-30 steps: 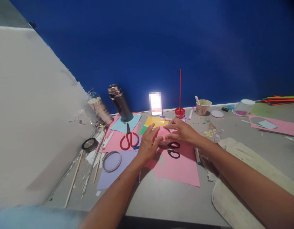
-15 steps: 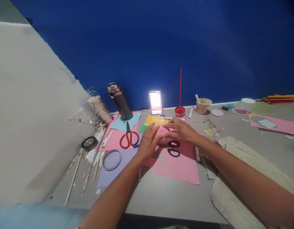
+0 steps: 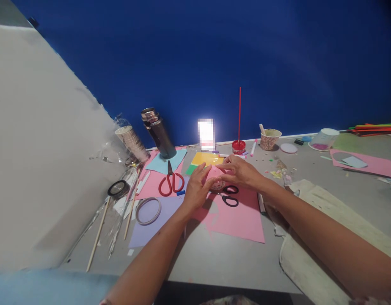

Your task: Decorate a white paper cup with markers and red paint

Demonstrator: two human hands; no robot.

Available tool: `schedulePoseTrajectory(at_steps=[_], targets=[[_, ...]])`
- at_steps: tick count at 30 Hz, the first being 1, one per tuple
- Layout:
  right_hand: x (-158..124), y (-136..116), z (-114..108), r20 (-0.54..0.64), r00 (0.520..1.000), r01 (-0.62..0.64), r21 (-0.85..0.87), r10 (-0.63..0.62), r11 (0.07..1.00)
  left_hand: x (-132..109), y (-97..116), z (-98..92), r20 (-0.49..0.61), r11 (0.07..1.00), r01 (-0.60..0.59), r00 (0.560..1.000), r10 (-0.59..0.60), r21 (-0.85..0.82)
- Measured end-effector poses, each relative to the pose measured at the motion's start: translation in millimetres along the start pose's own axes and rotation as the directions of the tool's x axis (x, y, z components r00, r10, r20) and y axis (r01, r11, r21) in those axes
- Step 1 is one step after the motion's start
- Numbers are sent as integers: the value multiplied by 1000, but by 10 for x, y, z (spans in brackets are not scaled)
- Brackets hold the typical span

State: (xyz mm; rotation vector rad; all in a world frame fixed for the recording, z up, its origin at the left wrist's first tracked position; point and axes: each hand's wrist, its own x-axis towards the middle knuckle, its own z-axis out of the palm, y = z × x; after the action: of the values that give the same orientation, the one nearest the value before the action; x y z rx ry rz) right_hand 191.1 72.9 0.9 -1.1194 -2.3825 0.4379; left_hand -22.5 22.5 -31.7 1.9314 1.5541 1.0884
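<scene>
The held paper (image 3: 215,172) is pink, the wall (image 3: 278,63) blue, the flask (image 3: 161,139) black, the table (image 3: 227,262) grey, the paper cup (image 3: 269,140) brown-patterned.

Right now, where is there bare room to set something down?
Bare tabletop lies between the front pink sheet and the near edge, and between the pale cloth and rightmost pink sheet. Crowded: around the left hand and right hand, red scissors, yellow paper; far left, sticks, tape.

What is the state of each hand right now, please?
Left hand: curled, holding the small rounded pink paper piece.
Right hand: holding its other side.
</scene>
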Motion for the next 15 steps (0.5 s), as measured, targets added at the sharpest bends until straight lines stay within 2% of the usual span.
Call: schedulePoseTrajectory(at_steps=[5,11,13,15], targets=[[8,27,38,-17,1000,-6,-2,6,1000,1,-12,28,-26,997,-10,1000,12,80],[7,118,-2,-102,994,-29,-9,28,1000,-66,14,66,-213,960,-58,970,119,273],[-2,118,-32,-118,993,-28,-16,26,999,-70,20,38,-225,962,-63,966,126,264],[-13,85,-51,-118,993,-22,-23,20,999,-51,6,-17,-188,971,-87,974,130,221]])
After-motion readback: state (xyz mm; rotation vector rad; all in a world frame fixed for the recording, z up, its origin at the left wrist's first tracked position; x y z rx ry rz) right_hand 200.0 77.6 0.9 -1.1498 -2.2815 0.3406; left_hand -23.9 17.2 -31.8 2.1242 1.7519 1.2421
